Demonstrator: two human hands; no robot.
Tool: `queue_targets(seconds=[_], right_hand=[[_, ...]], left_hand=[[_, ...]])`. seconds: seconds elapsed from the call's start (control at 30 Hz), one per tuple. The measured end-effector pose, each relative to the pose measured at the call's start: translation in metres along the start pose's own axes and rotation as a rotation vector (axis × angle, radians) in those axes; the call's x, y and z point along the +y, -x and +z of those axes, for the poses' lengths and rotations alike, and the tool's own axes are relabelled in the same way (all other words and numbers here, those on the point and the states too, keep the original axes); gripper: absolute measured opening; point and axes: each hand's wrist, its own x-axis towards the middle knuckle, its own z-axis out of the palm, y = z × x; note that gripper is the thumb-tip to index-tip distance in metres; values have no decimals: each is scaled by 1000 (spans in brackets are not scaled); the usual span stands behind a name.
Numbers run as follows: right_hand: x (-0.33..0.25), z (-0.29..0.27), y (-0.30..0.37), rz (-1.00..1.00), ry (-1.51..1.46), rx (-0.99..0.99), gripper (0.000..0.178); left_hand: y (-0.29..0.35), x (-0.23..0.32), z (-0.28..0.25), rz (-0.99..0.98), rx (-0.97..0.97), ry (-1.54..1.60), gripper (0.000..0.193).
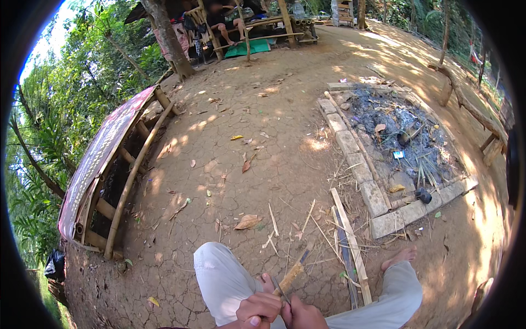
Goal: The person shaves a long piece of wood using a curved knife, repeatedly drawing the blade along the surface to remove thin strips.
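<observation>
Close to my body, at the bottom of the head view, both my hands are closed and side by side. My left hand (259, 308) grips the near end of a pale brown wooden stick (293, 276), which points forward and right and has a dark far tip. My right hand (303, 315) is closed around a knife, its handle hidden by the fingers. The thin grey knife blade (281, 290) lies across the stick just ahead of my left knuckles. My light trouser legs (222, 279) and bare feet frame the work.
Long split strips (350, 241) lie on cracked earth to the right, with shavings and dry leaves around. Beyond them is a brick-edged fire pit (402, 126) of ash. A low bamboo bench (131, 181) stands left. Far back, a person sits in a shelter (241, 27).
</observation>
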Motion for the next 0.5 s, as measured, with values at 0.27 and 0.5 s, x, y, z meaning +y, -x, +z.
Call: queue_targets(seconds=[0.27,0.5], right_hand=[[5,1,-4,-7,37,-28,35],[31,0,-23,22,-27,71,34]], left_hand=[[-15,-9,-17,81,-290,191,45],[-10,-12,-12,136,-331,236,41]])
